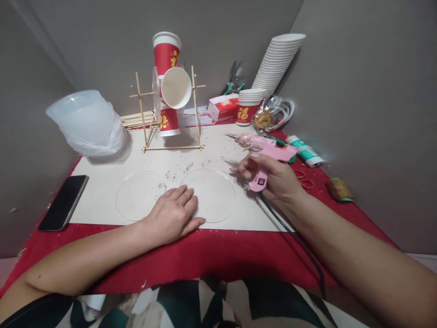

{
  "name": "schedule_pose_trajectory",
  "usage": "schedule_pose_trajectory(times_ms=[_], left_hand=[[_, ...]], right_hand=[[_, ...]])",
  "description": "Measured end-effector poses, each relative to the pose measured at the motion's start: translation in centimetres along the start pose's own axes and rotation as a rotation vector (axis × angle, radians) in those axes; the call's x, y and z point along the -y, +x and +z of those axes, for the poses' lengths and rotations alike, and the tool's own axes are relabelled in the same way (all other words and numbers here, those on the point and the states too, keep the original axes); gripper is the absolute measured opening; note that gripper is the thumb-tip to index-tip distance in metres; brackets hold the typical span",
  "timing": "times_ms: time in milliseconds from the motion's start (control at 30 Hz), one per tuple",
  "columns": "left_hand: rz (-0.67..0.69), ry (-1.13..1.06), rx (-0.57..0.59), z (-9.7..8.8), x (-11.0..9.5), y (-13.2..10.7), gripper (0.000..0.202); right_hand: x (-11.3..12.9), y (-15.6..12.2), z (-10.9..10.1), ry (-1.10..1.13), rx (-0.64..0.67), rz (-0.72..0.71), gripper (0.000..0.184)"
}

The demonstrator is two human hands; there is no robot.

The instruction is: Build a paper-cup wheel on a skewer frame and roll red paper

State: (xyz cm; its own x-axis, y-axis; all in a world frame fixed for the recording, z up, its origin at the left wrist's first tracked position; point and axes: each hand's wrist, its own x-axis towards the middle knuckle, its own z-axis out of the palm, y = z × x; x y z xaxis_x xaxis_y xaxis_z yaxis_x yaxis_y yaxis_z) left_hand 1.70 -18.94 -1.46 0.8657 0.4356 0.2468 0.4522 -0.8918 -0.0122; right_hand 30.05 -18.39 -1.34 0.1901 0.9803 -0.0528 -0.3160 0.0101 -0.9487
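My right hand (273, 175) is wrapped round the handle of a pink hot glue gun (269, 148), its nozzle pointing left. A black cord runs from the handle's base toward me. Flat on the pale board (99, 205), my left hand (177, 209) rests with its fingers stretched out. It lies between two clear plastic discs, a left disc (134, 196) and a right disc (216, 196), covering part of their edges. Beyond the hands stands a wooden-stick frame (172, 148) carrying several red and white paper cups (166, 54), one with its open mouth facing me.
A phone (63, 202) and a plastic tub in a bag (90, 125) sit left. At the back right are stacked paper cups (278, 64), pliers (235, 84), a red box (223, 108) and bagged rubber bands (264, 117). A thread spool (340, 190) lies right. Grey walls enclose the table.
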Motion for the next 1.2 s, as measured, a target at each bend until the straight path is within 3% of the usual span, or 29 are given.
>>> schedule_pose_trajectory(times_ms=[267,633,1067,1200], left_hand=[[0.007,0.142,0.125,-0.2,-1.3,-0.1,0.057],[0.041,0.252,0.090,-1.0,-1.7,-0.2,0.048],[0.051,0.160,-0.021,-0.9,-1.9,-0.4,0.050],[0.022,0.108,0.003,-1.0,-1.7,-0.2,0.043]], right_hand=[[0.1,-0.3,0.1,-0.023,-0.012,0.027,0.030],[0.3,-0.3,0.3,-0.035,-0.001,0.004,0.036],[0.8,-1.1,1.0,-0.185,-0.044,-0.032,0.032],[1.1,-1.7,1.5,-0.239,-0.027,-0.077,0.033]])
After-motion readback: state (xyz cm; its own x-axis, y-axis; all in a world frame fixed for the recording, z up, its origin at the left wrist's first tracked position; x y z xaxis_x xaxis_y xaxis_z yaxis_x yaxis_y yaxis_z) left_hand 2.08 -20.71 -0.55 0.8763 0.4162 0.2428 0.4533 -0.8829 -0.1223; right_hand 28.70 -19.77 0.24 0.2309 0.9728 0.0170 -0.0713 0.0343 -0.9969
